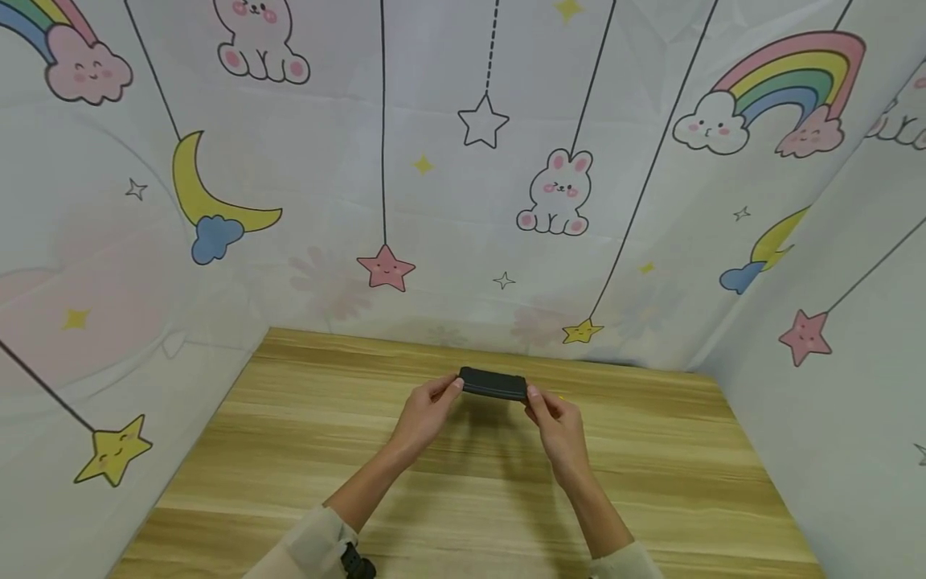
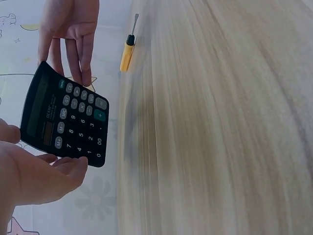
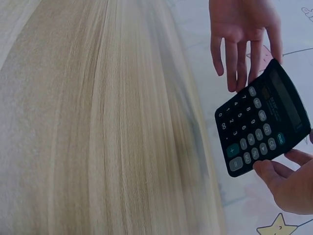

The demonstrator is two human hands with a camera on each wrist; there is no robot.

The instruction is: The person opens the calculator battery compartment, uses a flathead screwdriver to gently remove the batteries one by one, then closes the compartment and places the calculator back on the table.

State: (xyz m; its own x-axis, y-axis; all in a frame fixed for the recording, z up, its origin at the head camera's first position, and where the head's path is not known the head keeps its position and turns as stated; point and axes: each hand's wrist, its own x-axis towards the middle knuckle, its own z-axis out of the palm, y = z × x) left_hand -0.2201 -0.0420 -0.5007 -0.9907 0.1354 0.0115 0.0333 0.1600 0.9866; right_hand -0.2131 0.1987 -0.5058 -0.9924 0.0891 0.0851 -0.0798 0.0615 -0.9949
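- The left hand (image 1: 423, 418) held the calculator (image 1: 493, 384) by its left edge, thumb and fingers closed to a narrow grip on it.
- The right hand (image 1: 564, 434) pinched the opposite edge in the same way, its gap no wider than the calculator's rim.
- In the wrist views, the left hand was on the side of the 7, 4 and 1 keys, the right hand on the side of the plus and equals keys.
- The calculator was in the air between the two hands, above the far half of the table (image 1: 665, 466) and apart from it, with a shadow on the wood below.
- It stood tilted up, its display end uppermost and its keys (image 2: 80, 117) facing the wrist cameras.
- A screwdriver (image 2: 127, 55) with a yellow handle lay on the table, well apart from the calculator in the left wrist view.
- Pale sleeves (image 1: 311, 543) covered the forearms, and a dark watch (image 1: 356, 561) showed at the left cuff.
- Behind the table hung a printed cloth (image 1: 325, 161).
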